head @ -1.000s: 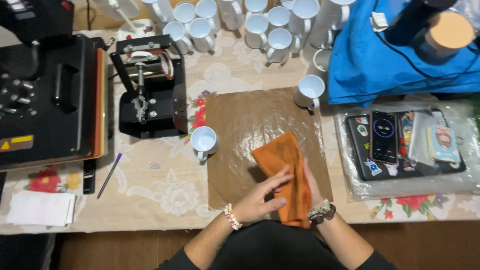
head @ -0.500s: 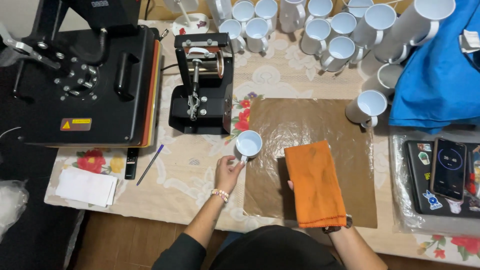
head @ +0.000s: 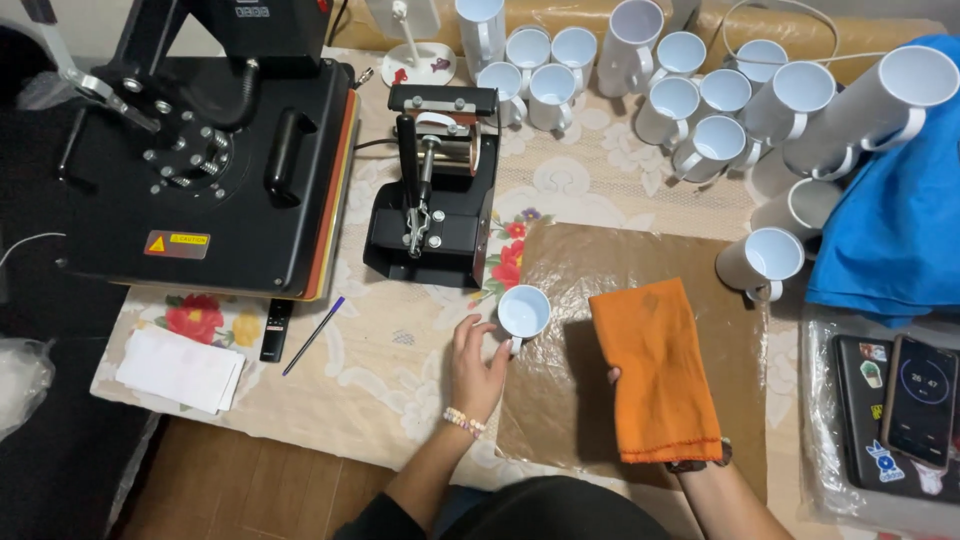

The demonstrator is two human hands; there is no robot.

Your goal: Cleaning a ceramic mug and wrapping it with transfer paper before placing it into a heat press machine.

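Observation:
My left hand (head: pixel 476 365) rests on the tablecloth with its fingers touching the handle side of a small white mug (head: pixel 524 312) that stands upright at the left edge of a brown sheet (head: pixel 600 260). An orange cloth (head: pixel 655 372) lies draped over my right hand (head: pixel 613 376), which is almost wholly hidden beneath it; only a fingertip shows at the cloth's left edge. The cloth sits over the middle of the brown sheet.
A black mug press (head: pixel 435 190) stands just behind the mug, and a large black heat press (head: pixel 210 150) sits at the left. Several white mugs (head: pixel 690 100) crowd the back. Blue fabric (head: pixel 900 230), phones (head: pixel 920 400), a pen (head: pixel 312 336) and white paper (head: pixel 180 368) lie around.
The view has swung left. My left hand left the cloth and moved to the small white mug. The orange cloth stays over my right hand on the brown sheet.

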